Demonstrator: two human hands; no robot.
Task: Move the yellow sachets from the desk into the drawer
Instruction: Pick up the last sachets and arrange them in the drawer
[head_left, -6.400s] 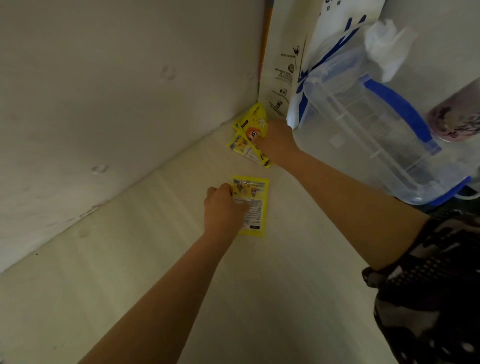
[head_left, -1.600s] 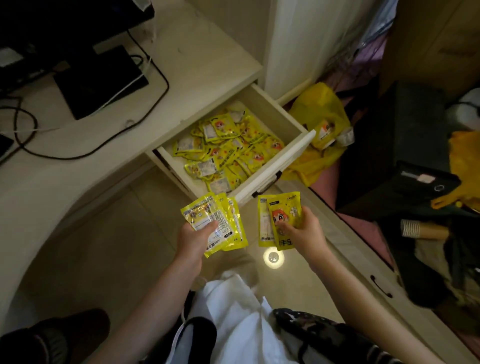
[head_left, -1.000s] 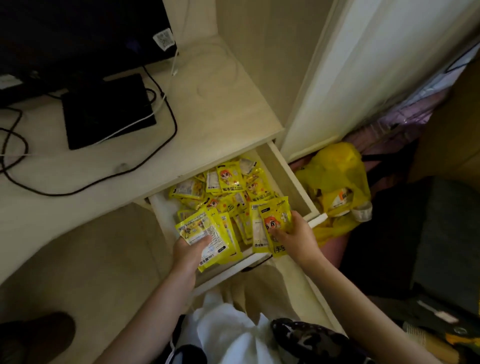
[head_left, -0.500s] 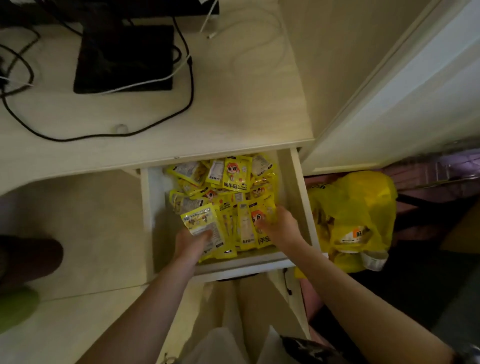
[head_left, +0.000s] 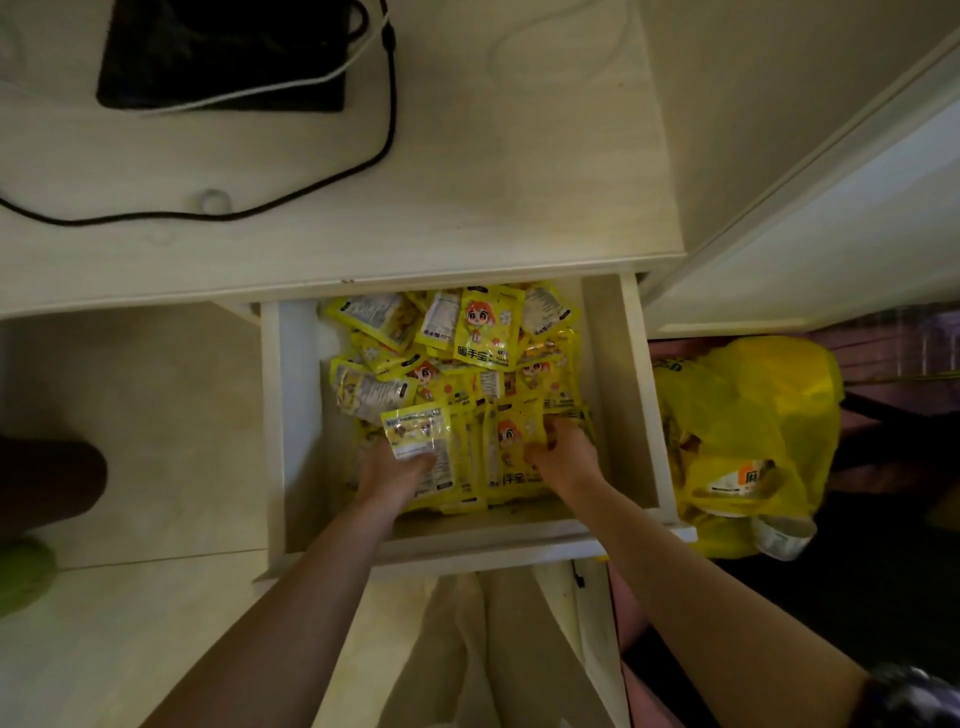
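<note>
An open pale wooden drawer (head_left: 296, 415) juts out from under the desk (head_left: 467, 197), and a heap of yellow sachets (head_left: 488, 332) fills its back and middle. Both my hands are inside it near the front wall. My left hand (head_left: 395, 473) grips a small stack of yellow sachets (head_left: 421, 441), printed side up, low over the heap. My right hand (head_left: 563, 457) holds another few yellow sachets (head_left: 511, 457) with a cartoon face, pressed down beside the left stack. Whether the held stacks rest on the heap I cannot tell.
On the desk lie a black flat device (head_left: 223, 52) and a black cable (head_left: 260, 202) with a white cable across it. A yellow plastic bag (head_left: 748, 431) slumps on the floor right of the drawer. A white cabinet panel (head_left: 810, 223) rises at the right.
Both hands carried the sachets from the desk corner down over the open drawer. In the last second they sank from above the front edge into the drawer.
</note>
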